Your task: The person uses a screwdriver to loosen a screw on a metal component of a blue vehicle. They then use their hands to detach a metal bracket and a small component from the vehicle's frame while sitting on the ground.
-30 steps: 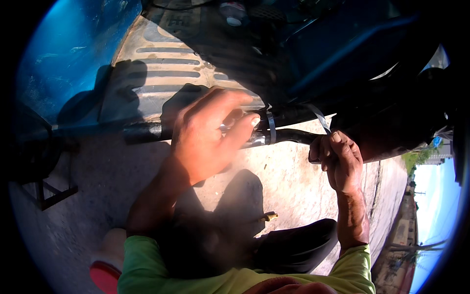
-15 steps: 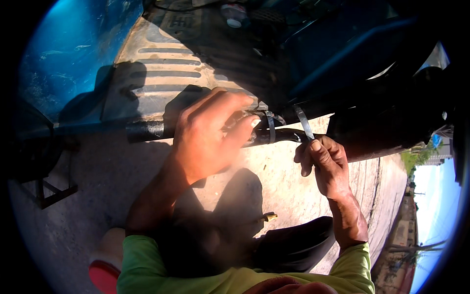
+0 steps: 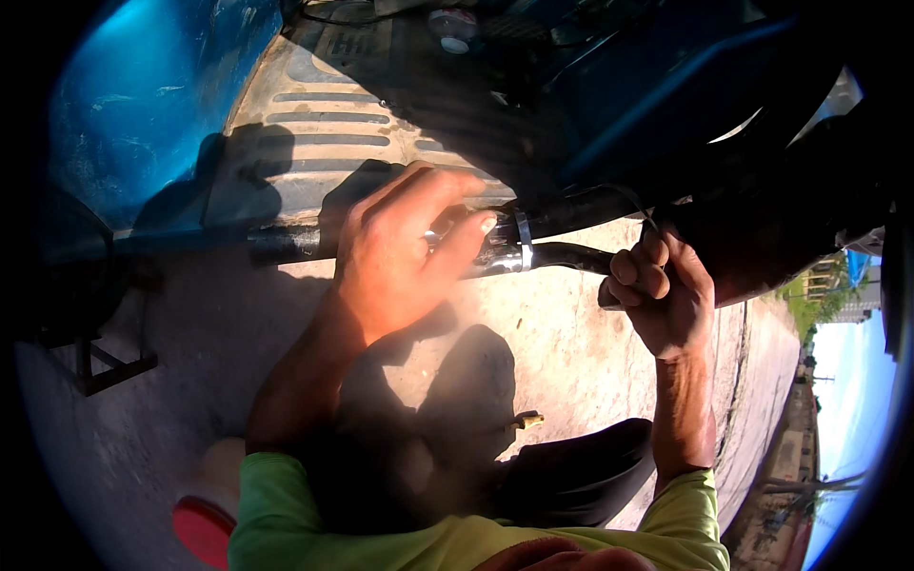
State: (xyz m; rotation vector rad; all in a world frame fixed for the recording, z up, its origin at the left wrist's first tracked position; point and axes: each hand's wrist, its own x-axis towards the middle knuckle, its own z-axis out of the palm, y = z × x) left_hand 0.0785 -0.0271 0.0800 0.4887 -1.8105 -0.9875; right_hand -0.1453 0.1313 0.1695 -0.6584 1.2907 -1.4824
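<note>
My left hand (image 3: pixel 386 257) curls over a black tube (image 3: pixel 576 255) along the lower edge of a ribbed floor panel (image 3: pixel 328 128). Its thumb and forefinger lie on either side of the tube; the other fingers are mostly hidden. Just right of the fingertips, a narrow silvery metal band (image 3: pixel 525 243) wraps round the tube. My right hand (image 3: pixel 671 295) is closed, fingers curled, on the end of a thin metal strip (image 3: pixel 636 197) that arcs up and left from it. Whether strip and band are one piece is unclear in the shadow.
Blue body panels (image 3: pixel 124 124) rise at the left and upper right. A bottle (image 3: pixel 455 33) stands at the back of the floor panel. Below, a small yellowish object (image 3: pixel 528 420) lies on the concrete (image 3: pixel 571 352). A dark metal frame (image 3: pixel 114 371) sits at the left.
My right hand has moved right and turned over, drawing the strip with it, so the strip now shows edge-on as a thin arc. My left hand stays nearly in place.
</note>
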